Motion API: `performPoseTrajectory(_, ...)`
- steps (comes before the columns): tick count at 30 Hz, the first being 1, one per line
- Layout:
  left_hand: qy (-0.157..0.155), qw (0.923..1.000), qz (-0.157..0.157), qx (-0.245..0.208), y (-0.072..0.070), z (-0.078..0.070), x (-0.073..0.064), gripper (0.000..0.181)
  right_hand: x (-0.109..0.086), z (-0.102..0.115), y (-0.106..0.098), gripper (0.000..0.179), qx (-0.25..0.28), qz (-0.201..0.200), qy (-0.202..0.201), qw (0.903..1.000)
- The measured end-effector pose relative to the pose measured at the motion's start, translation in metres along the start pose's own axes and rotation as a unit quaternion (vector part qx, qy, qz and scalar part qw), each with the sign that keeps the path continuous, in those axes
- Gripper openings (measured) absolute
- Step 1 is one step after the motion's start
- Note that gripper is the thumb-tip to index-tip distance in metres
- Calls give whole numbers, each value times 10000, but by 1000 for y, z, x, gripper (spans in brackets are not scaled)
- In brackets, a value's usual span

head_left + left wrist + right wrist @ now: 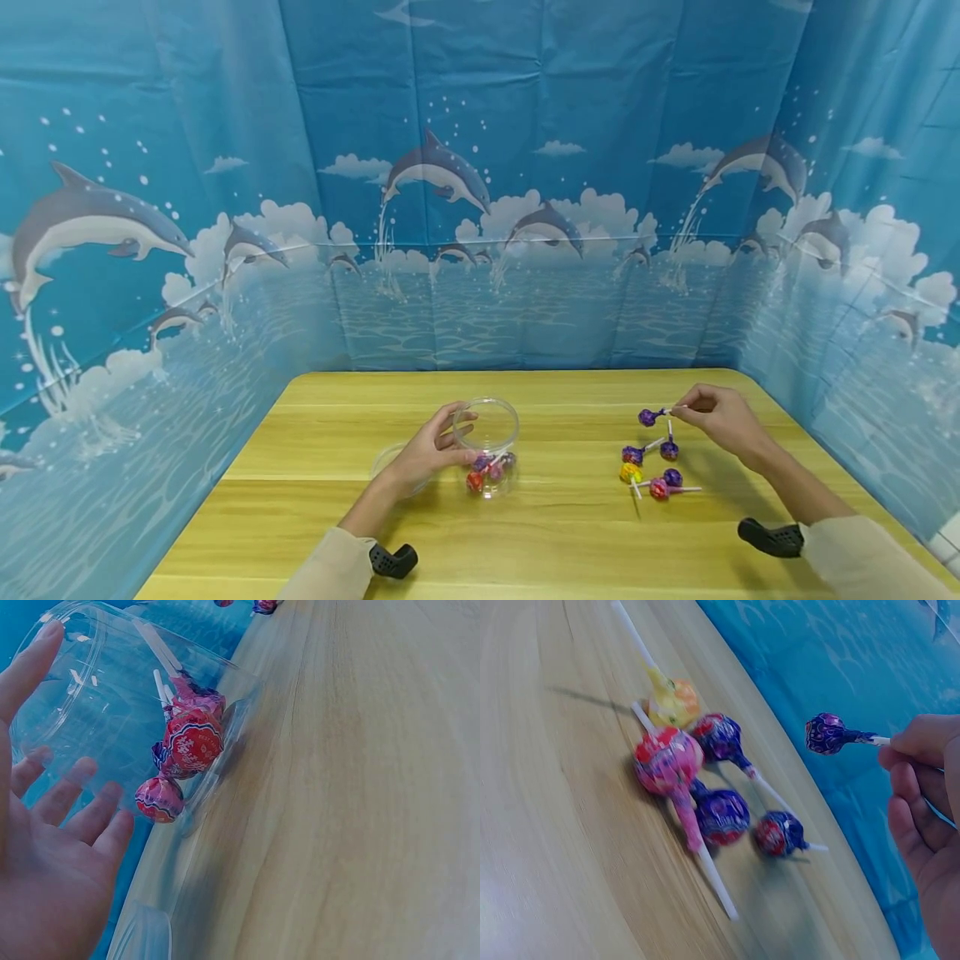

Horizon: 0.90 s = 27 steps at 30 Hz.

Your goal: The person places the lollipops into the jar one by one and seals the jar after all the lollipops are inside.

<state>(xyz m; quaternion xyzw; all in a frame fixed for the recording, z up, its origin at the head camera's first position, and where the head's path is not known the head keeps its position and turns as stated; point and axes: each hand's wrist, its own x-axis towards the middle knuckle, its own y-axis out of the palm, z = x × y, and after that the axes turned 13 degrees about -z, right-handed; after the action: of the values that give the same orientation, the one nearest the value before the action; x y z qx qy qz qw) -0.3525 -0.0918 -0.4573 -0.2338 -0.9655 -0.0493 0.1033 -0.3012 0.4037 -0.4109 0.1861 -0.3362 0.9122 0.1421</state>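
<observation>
A clear plastic jar [487, 433] stands upright on the table, with several wrapped lollipops [195, 742] at its bottom. My left hand [431, 454] holds the jar from its left side, thumb and fingers spread around the wall. Over on the right, my right hand [723, 421] pinches the white stick of a purple lollipop [825, 733], its wrapped head pointing left, raised above the table. Below it lie several loose lollipops: a yellow one [673, 703], a pink one [667, 761] and purple ones [724, 817].
A clear round lid [386, 457] lies on the table left of the jar, partly hidden by my left forearm. The wooden table [555, 542] ends at a blue dolphin-print curtain [525, 317] behind and at the sides.
</observation>
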Motion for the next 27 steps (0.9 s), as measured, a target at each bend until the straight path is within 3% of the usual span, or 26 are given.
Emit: performPoseTrajectory(27,8,10000,-23,22,0,1,-1,83,8,60,59,22,1307,313,67,9909)
